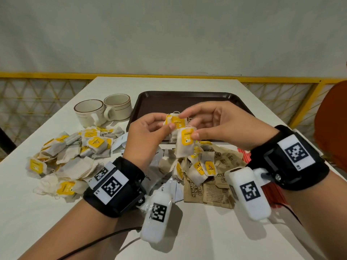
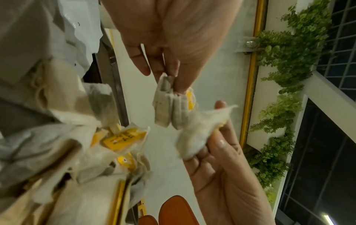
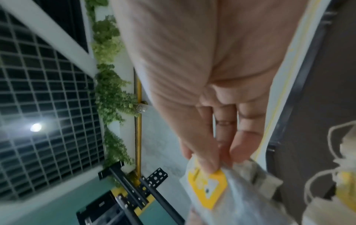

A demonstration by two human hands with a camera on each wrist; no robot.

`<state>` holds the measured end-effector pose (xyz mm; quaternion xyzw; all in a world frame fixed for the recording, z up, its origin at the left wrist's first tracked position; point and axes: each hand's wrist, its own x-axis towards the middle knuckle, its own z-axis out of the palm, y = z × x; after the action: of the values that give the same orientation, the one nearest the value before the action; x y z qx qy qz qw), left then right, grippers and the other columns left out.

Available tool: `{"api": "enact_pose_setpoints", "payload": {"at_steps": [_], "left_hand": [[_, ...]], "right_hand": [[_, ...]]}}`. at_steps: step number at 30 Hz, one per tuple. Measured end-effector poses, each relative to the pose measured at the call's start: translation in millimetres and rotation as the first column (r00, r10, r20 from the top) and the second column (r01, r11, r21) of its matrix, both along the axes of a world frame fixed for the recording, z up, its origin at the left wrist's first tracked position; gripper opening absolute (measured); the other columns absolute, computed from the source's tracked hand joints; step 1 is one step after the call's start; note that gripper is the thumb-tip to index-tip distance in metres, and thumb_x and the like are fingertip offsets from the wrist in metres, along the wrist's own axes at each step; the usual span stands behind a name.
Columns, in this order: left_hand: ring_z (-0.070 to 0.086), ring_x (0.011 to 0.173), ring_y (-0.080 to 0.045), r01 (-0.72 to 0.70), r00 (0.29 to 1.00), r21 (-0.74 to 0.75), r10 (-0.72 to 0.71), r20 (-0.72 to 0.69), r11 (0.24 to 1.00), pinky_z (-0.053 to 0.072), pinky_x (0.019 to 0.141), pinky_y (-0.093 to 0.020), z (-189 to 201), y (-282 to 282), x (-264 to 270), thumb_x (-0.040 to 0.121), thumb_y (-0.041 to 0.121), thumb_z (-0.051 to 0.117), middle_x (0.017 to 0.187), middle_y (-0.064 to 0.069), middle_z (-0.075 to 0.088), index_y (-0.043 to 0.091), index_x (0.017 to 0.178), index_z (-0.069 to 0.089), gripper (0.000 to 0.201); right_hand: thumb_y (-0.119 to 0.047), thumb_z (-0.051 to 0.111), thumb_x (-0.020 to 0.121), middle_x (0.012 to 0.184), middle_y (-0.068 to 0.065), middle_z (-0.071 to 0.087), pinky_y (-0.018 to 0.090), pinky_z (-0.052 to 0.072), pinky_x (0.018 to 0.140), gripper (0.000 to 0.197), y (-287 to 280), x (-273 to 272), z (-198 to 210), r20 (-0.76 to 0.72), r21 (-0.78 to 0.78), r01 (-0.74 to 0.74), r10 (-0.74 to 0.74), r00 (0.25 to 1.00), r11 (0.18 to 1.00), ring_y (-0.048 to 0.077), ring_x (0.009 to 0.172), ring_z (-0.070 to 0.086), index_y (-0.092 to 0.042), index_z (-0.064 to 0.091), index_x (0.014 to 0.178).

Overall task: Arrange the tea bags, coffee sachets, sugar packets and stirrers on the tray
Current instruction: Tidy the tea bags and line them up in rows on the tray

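On the white table (image 1: 47, 222) a brown tray (image 1: 187, 99) lies behind a heap of tea bags (image 1: 71, 152), above which the left hand (image 1: 145, 136) pinches one tea bag (image 1: 175, 121) and the right hand (image 1: 223, 126) pinches another (image 1: 185, 145).

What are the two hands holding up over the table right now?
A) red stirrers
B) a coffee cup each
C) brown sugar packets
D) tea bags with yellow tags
D: the left hand pinches one tea bag with a yellow tag, and the right hand pinches another tea bag hanging just below it; the two cups stand untouched beside the tray.
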<state>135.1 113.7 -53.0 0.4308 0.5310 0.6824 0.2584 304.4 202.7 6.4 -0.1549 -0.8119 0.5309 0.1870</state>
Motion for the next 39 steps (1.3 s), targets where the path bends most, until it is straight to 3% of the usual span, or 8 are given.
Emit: {"api": "enact_pose_setpoints", "payload": {"at_steps": [6, 10, 14, 21, 24, 28, 35, 39], "left_hand": [[0.065, 0.065, -0.012, 0.067, 0.998, 0.019, -0.067, 0.012, 0.998, 0.051, 0.057, -0.021, 1.9, -1.4, 2.4, 0.080, 0.001, 0.069, 0.074, -0.006, 0.071, 0.010, 0.091, 0.068, 0.015], [0.067, 0.068, -0.015, 0.097, 0.995, 0.028, -0.098, 0.024, 0.995, 0.053, 0.062, -0.024, 2.6, -1.8, 2.5, 0.077, -0.001, 0.071, 0.073, -0.005, 0.072, 0.010, 0.093, 0.065, 0.020], [0.068, 0.077, -0.017, 0.110, 0.993, 0.036, -0.112, 0.044, 0.993, 0.055, 0.074, -0.029, 3.6, -1.3, 3.8, 0.081, 0.005, 0.068, 0.079, -0.005, 0.073, 0.014, 0.098, 0.064, 0.019], [0.068, 0.071, -0.013, 0.115, 0.993, 0.000, -0.115, 0.025, 0.993, 0.053, 0.064, -0.022, 2.4, -1.3, 3.2, 0.078, 0.000, 0.070, 0.074, -0.003, 0.071, 0.008, 0.110, 0.060, 0.035], [0.068, 0.069, -0.010, 0.068, 0.997, 0.017, -0.069, 0.045, 0.998, 0.052, 0.063, -0.019, 2.5, -0.8, -1.0, 0.080, -0.002, 0.069, 0.072, 0.000, 0.072, 0.009, 0.109, 0.060, 0.032], [0.068, 0.067, -0.008, 0.052, 0.997, 0.028, -0.053, 0.059, 0.998, 0.052, 0.063, -0.018, 3.6, -1.5, -0.9, 0.081, -0.004, 0.066, 0.068, 0.003, 0.071, 0.009, 0.107, 0.060, 0.030], [0.067, 0.066, -0.007, 0.042, 0.998, 0.014, -0.043, 0.055, 0.999, 0.051, 0.061, -0.017, 1.1, -0.9, 0.5, 0.082, -0.006, 0.066, 0.067, 0.004, 0.071, 0.008, 0.104, 0.060, 0.027], [0.067, 0.067, -0.007, 0.039, 0.998, 0.017, -0.040, 0.056, 0.999, 0.052, 0.062, -0.017, -0.1, 0.1, -0.4, 0.082, -0.006, 0.065, 0.068, 0.004, 0.071, 0.005, 0.106, 0.060, 0.027]], "right_hand": [[0.003, 0.074, 0.076, 0.106, -0.001, 0.064, 0.042, 0.058, 0.084, 0.048, -1.1, -10.8, -5.7, -0.054, 0.087, 0.228, -0.224, 0.973, 0.970, 0.016, 0.073, 0.069, -0.025, 0.063, 0.114], [0.002, 0.073, 0.077, 0.105, 0.003, 0.069, 0.047, 0.057, 0.084, 0.042, 0.4, -14.4, -8.4, -0.049, 0.065, 0.246, -0.243, 0.969, 0.967, 0.025, 0.079, 0.066, -0.021, 0.063, 0.111], [0.003, 0.072, 0.078, 0.082, 0.005, 0.067, 0.039, 0.058, 0.079, 0.037, 2.9, -15.7, -9.7, -0.061, 0.013, 0.245, -0.244, 0.968, 0.969, 0.022, 0.080, 0.066, -0.012, 0.063, 0.111], [0.000, 0.071, 0.079, 0.090, 0.007, 0.069, 0.026, 0.058, 0.073, 0.031, 11.3, -6.6, -11.2, -0.032, 0.015, 0.283, -0.282, 0.959, 0.959, 0.013, 0.079, 0.066, -0.012, 0.065, 0.107], [-0.009, 0.076, 0.077, 0.094, -0.001, 0.069, 0.017, 0.051, 0.071, 0.028, 24.3, 9.7, -6.7, 0.182, 0.329, 0.244, -0.315, 0.932, 0.912, -0.002, 0.071, 0.060, -0.022, 0.069, 0.101], [-0.020, 0.079, 0.076, 0.099, -0.015, 0.060, 0.014, 0.047, 0.071, 0.037, 27.6, 18.2, -16.8, 0.533, 0.533, -0.048, -0.291, 0.794, 0.845, 0.002, 0.080, 0.058, -0.030, 0.065, 0.108], [-0.024, 0.068, 0.085, 0.073, -0.014, 0.058, 0.008, 0.036, 0.057, 0.007, 34.3, 10.6, -32.0, 0.311, 0.623, 0.131, -0.398, 0.863, 0.771, -0.006, 0.062, 0.053, -0.019, 0.066, 0.081], [-0.009, 0.064, 0.082, 0.102, -0.008, 0.069, 0.021, 0.047, 0.079, 0.022, 32.9, 18.9, -23.3, 0.125, 0.462, 0.296, -0.392, 0.911, 0.836, -0.002, 0.089, 0.062, -0.017, 0.053, 0.064]]}}
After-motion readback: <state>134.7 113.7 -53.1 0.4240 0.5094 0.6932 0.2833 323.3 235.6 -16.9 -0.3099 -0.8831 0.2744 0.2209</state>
